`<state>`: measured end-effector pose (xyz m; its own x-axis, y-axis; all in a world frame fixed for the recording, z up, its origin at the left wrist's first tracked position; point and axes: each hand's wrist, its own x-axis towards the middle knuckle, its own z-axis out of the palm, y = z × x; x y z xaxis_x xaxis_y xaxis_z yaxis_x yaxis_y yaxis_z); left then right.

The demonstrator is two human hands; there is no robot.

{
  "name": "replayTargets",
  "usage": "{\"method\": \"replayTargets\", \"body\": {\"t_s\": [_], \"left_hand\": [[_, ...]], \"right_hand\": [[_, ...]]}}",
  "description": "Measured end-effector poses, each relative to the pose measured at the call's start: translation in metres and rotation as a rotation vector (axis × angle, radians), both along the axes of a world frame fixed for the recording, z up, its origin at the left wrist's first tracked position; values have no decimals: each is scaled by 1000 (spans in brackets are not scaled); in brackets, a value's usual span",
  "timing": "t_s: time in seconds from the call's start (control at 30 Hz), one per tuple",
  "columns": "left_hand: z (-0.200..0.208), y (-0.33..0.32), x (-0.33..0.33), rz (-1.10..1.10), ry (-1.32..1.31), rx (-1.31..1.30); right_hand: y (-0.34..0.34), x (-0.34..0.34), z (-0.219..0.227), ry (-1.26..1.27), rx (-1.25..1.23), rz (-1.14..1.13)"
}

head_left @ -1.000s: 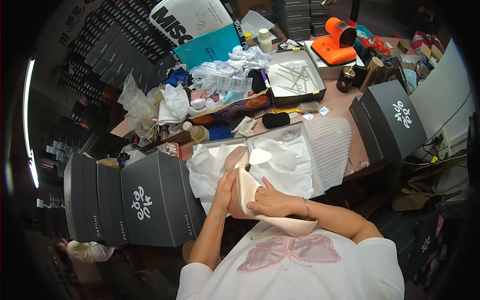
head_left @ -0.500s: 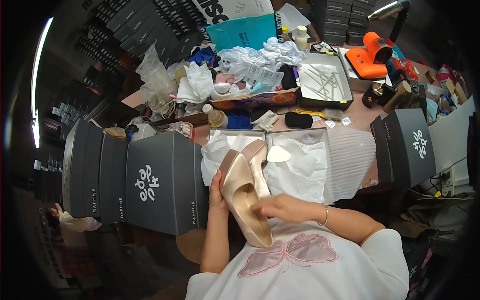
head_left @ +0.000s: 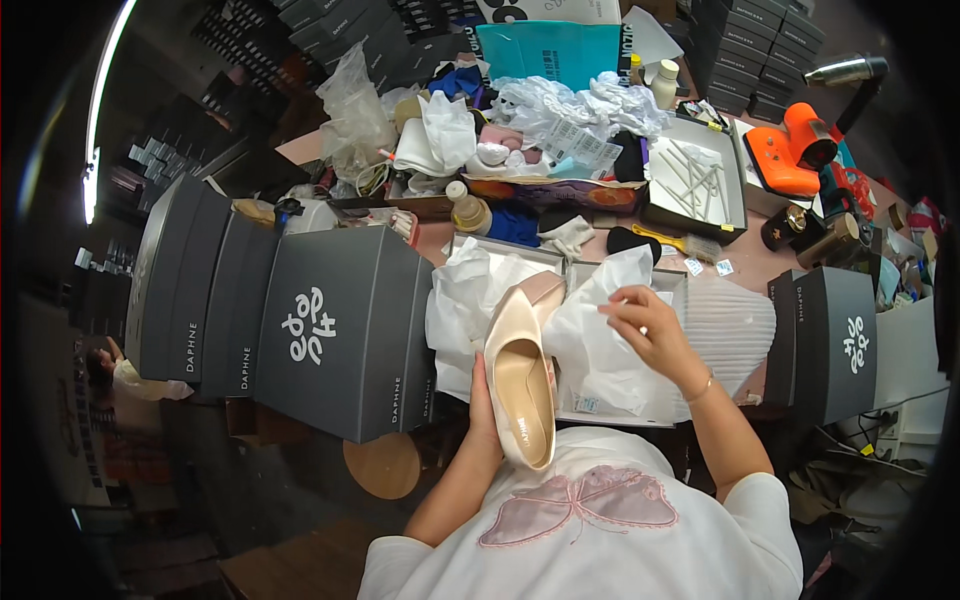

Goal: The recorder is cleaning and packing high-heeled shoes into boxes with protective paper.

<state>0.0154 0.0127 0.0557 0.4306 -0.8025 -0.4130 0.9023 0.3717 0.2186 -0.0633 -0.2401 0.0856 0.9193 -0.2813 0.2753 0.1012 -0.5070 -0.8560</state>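
Observation:
A champagne satin high-heeled shoe is held upright in front of my chest, its pointed toe up and its beige insole facing me. My left hand is closed around its left side. Behind it, partly hidden, is a second satin shoe, close against the first. My right hand is raised to the right of the shoes, fingers apart, with nothing visible in it. Just beneath and left of that hand lies white tissue paper in an open shoe box. More tissue spreads at the left.
Large dark grey shoe boxes stand at the left, others at the right. Beyond are a yellow-handled brush, a bottle, a tray of white sticks and an orange device. Ribbed white foam sheet lies right.
My right hand has left the shoe's inside and moved up and right over the tissue. The shoe is turned more upright. The view has shifted. The white oval piece no longer shows.

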Motion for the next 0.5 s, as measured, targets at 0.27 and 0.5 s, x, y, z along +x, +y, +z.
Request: {"method": "replayTargets", "body": {"t_s": [0.27, 0.5], "left_hand": [[15, -45, -34, -33, -85, 380], [13, -45, -29, -65, -31, 264]], "right_hand": [[65, -9, -23, 80, -651, 166], [-9, -70, -26, 183, -116, -190]]}}
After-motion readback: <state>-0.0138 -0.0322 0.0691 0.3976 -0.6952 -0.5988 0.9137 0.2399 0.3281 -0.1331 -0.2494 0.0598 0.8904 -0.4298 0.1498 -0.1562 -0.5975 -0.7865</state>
